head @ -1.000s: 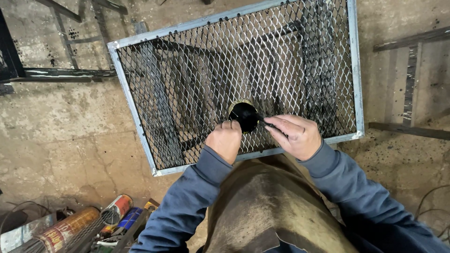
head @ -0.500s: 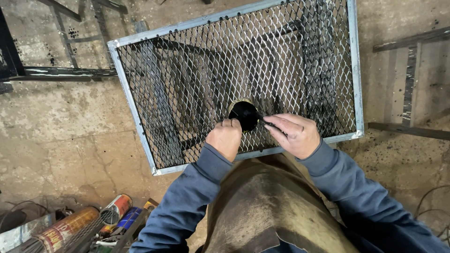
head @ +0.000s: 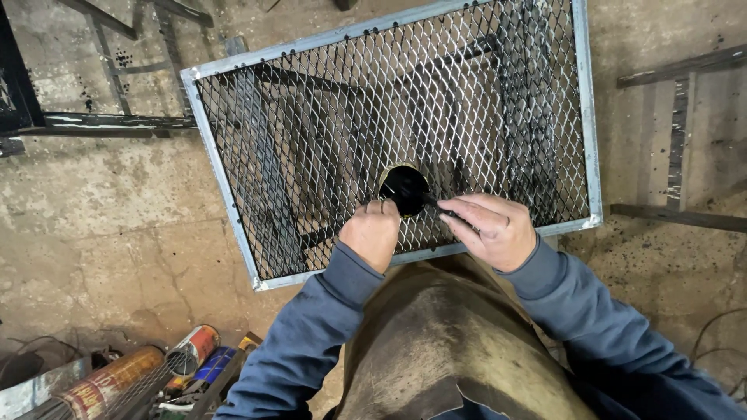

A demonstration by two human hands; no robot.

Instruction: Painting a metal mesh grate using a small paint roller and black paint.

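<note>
A person leans over a rectangular expanded-metal mesh panel point(head: 327, 117) in a pale grey steel frame, which fills the upper middle of the frame, tilted so its near corner points to the lower left. Through the mesh a dark metal stand shows beneath it.

Near the lower edge of the panel, at the centre of the frame, sits a small round black paint container point(head: 404, 187) with a yellowish rim. The left hand point(head: 372, 235) is curled into a loose fist just left of and below the container, its fingers touching the rim; whether it truly clasps the container cannot be told. The right hand point(head: 492, 229), just right of the container, pinches a thin dark brush handle point(head: 443, 208) between thumb and fingers, the tip reaching into the black container.

Both arms wear blue-grey sleeves, and a brownish apron covers the body at the bottom centre.

The concrete floor point(head: 101, 225) is stained and speckled with black. In the lower left corner lie several cans point(head: 194, 351) and a coil of wire mesh. Dark painted metal bars point(head: 109, 120) lie at the upper left.
</note>
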